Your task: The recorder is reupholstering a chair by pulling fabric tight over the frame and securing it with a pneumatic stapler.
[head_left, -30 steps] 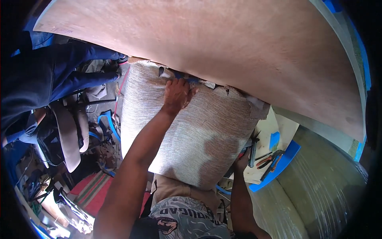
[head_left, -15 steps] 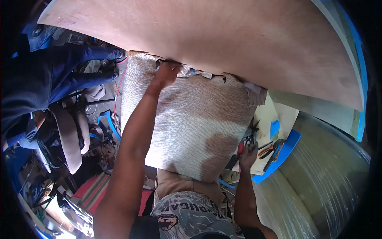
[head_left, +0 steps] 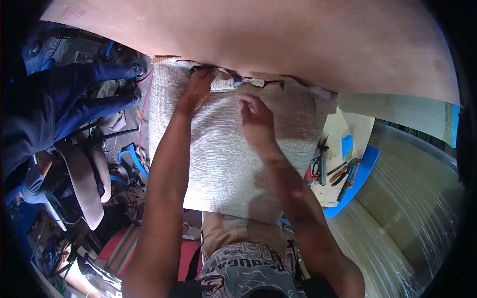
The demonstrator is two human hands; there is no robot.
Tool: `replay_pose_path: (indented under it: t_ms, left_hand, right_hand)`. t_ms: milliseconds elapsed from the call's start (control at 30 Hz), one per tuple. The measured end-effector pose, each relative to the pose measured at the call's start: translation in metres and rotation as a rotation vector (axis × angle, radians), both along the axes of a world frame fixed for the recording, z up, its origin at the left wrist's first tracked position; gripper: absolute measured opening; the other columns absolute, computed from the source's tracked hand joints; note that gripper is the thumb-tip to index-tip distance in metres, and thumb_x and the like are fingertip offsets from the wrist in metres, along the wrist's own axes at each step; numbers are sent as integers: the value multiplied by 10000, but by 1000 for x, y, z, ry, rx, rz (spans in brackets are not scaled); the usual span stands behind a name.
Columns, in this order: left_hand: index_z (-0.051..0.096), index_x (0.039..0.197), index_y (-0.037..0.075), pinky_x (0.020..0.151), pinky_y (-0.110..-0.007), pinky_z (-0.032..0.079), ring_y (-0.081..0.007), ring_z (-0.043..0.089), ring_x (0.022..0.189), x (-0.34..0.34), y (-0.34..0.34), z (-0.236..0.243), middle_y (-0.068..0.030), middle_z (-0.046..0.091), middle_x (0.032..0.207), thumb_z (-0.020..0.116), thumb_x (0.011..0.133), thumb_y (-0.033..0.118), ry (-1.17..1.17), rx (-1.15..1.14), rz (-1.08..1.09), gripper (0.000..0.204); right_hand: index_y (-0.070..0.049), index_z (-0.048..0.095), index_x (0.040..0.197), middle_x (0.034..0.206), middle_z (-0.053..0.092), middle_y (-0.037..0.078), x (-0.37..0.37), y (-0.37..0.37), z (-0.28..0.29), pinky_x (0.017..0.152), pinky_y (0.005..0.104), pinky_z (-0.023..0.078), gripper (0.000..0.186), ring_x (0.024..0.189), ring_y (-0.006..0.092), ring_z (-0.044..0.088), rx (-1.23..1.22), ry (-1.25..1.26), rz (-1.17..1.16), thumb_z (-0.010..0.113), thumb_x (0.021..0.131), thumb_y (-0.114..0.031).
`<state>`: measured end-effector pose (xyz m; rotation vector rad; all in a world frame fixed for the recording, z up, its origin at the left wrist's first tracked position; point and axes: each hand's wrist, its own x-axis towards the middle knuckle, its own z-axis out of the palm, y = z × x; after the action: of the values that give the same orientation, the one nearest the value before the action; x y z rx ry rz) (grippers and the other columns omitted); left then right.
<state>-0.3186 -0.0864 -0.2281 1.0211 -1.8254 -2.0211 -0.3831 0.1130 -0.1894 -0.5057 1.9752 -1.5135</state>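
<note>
A cushion-like piece covered in beige woven fabric point(head_left: 223, 149) lies before me, its far edge tucked against a large tan panel point(head_left: 278, 44). Along that edge the fabric is folded and ragged, and a small blue bit point(head_left: 237, 80) shows in the fold. My left hand point(head_left: 198, 90) is closed on the folded fabric edge, its fingertips partly hidden. Over the middle of the fabric hovers my right hand point(head_left: 257, 121), fingers loosely bent and apart, holding nothing I can see.
On a pale board point(head_left: 335, 144) at right lie orange-handled pliers point(head_left: 340, 174), a long dark tool point(head_left: 323, 164) and a blue scrap point(head_left: 347, 145). Plastic-wrapped upholstery point(head_left: 397, 193) stands beyond. At left are another person's legs point(head_left: 94, 109), a padded curved piece point(head_left: 82, 184) and floor clutter.
My right hand has left the dark tool on the board and swung inward and up over the fabric. My left hand stays at the folded edge.
</note>
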Motion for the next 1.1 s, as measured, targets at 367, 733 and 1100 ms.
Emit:
replay_pose_path:
  t_ms: [367, 733, 1100]
  left_hand:
    - [653, 1237, -85, 1012, -359, 443, -241, 619, 1109, -1, -3, -7, -179, 715, 1193, 518, 1060, 220, -34, -20, 8, 377]
    - [683, 1178, -80, 1021, -362, 446, -244, 640, 1079, 4, -3, -6, -165, 739, 1127, 529, 1050, 201, 23, -68, -53, 345]
    - [665, 1260, -73, 1015, -332, 437, -187, 591, 1094, 2, -2, -2, -118, 707, 1183, 557, 1060, 207, -28, 115, 54, 361]
  right_hand:
    - [-33, 680, 1159, 966, 753, 119, -6, -40, -73, 795, 332, 581, 159, 885, 182, 731, 62, 463, -57, 649, 1021, -107]
    - [-61, 679, 1059, 910, 700, 206, -9, -48, -72, 787, 502, 561, 158, 885, 432, 680, 171, 815, 6, 653, 972, -191]
    - [-25, 683, 1012, 913, 705, 109, 0, 39, 33, 711, 431, 586, 372, 786, 244, 713, 93, -308, 312, 666, 989, -396]
